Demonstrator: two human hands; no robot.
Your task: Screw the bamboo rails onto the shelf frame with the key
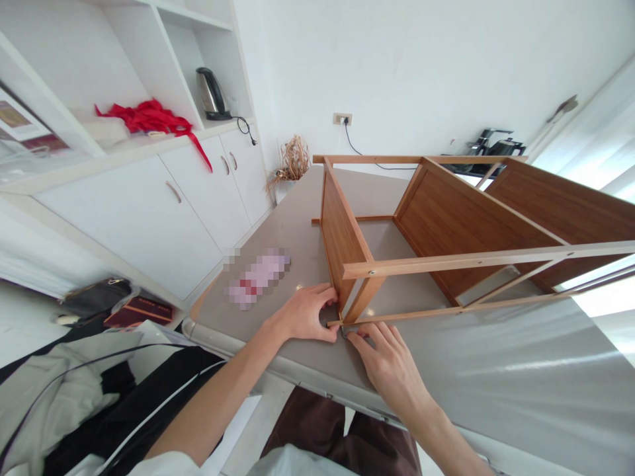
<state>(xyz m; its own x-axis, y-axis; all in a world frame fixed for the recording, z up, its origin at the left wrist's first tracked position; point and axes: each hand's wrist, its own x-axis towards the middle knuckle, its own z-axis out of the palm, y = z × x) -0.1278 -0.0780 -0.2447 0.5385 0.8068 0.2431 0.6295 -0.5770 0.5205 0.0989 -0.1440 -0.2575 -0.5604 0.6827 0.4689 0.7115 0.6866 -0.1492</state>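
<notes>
A brown wooden shelf rack (411,266) lies on its side on the grey table. My left hand (310,314) is closed around the short end of its lower near rail, thumb in front and fingers behind. Close beside it, my right hand (387,357) pinches a small bent metal hex key (344,334), whose tip meets the rail at the corner joint. The fingers partly cover the key, and the screw it touches is hidden. Above the hands, a screw head shows in the upper near rail (372,272).
On the grey table (496,357), a blurred pink packet (258,279) lies to the left. White cabinets (198,192) stand at the left, with a kettle (212,96) and red ribbon (149,118) on them. A dried plant (292,162) is behind the table; bags and clothes lie lower left.
</notes>
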